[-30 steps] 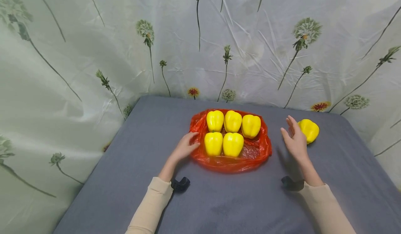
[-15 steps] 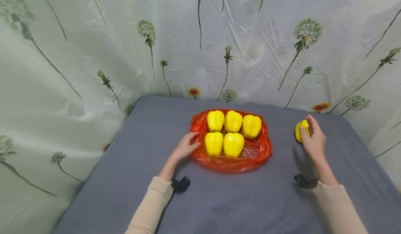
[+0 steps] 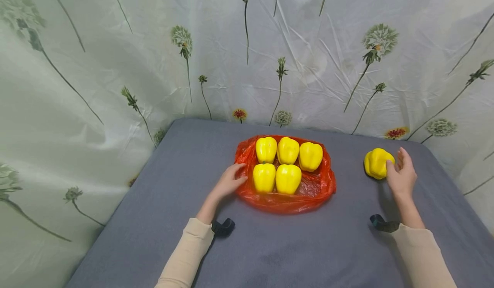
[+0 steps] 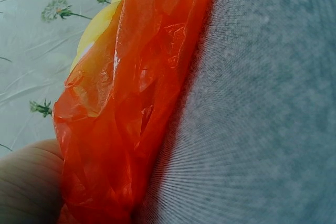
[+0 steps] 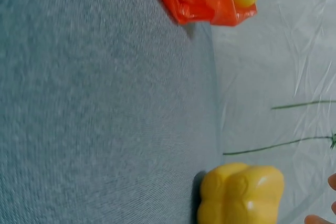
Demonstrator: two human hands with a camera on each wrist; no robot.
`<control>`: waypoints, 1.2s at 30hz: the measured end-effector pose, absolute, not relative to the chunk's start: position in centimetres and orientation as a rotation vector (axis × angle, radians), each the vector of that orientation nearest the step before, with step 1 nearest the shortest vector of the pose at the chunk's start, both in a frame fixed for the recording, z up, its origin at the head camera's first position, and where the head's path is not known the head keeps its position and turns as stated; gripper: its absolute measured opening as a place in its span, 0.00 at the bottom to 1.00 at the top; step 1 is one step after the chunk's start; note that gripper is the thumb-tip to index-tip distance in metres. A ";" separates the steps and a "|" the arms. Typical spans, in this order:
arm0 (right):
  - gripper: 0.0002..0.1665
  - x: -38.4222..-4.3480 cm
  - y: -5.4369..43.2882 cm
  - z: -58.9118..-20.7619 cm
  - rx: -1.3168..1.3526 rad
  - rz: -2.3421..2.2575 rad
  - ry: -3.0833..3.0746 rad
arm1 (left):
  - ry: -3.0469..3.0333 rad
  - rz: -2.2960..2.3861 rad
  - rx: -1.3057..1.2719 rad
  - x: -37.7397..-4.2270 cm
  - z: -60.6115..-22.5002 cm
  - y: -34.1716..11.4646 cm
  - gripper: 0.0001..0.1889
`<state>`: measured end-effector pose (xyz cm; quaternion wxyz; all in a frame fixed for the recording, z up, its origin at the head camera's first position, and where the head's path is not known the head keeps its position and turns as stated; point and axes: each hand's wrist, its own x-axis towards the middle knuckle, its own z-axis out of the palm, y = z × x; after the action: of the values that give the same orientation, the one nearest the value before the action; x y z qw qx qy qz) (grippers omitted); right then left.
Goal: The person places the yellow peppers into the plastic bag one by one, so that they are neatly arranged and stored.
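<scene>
A red plastic bag (image 3: 285, 204) lies spread on the grey cloth, its mouth open upward. Several yellow bell peppers (image 3: 288, 178) stand inside it in two rows, with a gap at the front right. At the bag's left rim is my left hand (image 3: 227, 182), fingers loosely bent and touching the plastic; the thumb (image 4: 31, 182) shows beside it in the left wrist view. Another yellow bell pepper (image 3: 377, 163) lies on the cloth right of the bag. My right hand (image 3: 402, 178) is just right of that pepper, fingers relaxed and holding nothing. The right wrist view shows fingertips apart from it.
A grey cloth (image 3: 270, 245) covers the surface. Behind and to the left hangs a pale curtain (image 3: 216, 56) printed with dandelions, close to the surface's back edge. Black wrist straps (image 3: 223, 227) sit on both forearms.
My right hand has moved from the left of the loose pepper, over and around it, to its right side and come off it. The pepper appears turned. My left hand has stayed at the bag.
</scene>
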<state>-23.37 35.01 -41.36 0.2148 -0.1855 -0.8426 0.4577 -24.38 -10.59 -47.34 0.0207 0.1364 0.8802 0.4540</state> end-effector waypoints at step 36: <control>0.41 -25.3 36.0 -43.4 -0.727 1.463 -2.567 | 2.713 1.408 0.375 -24.3 -47.3 -10.5 0.26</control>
<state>-25.27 36.03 -43.41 0.0496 -0.2385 -0.8427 0.4801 -24.34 -10.46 -47.26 0.0309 0.1216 0.8805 0.4571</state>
